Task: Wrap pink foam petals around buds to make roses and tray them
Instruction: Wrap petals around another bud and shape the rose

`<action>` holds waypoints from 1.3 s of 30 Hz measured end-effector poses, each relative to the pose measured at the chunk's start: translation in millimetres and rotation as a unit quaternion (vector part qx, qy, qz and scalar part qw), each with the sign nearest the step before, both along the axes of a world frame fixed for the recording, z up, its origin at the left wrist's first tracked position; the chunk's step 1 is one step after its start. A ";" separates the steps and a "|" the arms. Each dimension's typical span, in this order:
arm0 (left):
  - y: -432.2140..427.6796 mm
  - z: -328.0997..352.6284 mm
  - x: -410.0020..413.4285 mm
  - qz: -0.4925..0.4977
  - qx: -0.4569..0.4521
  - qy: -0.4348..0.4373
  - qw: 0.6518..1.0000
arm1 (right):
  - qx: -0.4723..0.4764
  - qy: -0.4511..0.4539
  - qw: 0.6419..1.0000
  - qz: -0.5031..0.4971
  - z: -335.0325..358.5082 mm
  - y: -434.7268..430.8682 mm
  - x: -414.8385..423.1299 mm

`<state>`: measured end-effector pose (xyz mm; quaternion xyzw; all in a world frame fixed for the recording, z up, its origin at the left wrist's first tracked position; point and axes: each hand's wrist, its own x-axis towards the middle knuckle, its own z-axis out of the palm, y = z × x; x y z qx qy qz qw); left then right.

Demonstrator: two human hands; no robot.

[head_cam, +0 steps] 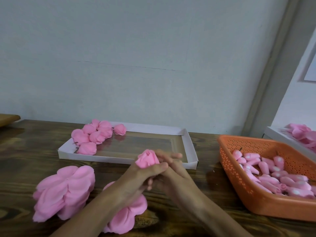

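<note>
The left hand [145,174], just in front of the white tray [102,157], grasps a pink rose [147,159] with curled fingers. The right hand [173,171] touches it, but blur hides whether its fingers grasp.

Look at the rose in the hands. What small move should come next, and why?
Probably set the rose into the tray, beside the finished roses. It looks fully wrapped, and the left hand grips it just short of the tray's near wall. The right hand lies against it, too blurred to read its grip.
</note>
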<state>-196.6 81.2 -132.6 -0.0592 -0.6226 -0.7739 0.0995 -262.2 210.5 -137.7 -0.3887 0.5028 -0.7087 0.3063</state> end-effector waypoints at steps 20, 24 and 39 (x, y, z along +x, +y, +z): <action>-4.6 -0.8 -8.6 0.144 0.064 0.076 0.985 | 0.012 0.357 0.857 -0.372 3.8 17.2 -3.1; -6.9 -2.2 -10.8 0.136 0.062 0.057 0.987 | 0.010 0.377 0.848 -0.372 8.2 15.4 0.8; 3.3 -2.4 -12.1 0.075 0.100 0.025 0.992 | 0.022 0.407 0.837 -0.365 15.1 15.8 14.4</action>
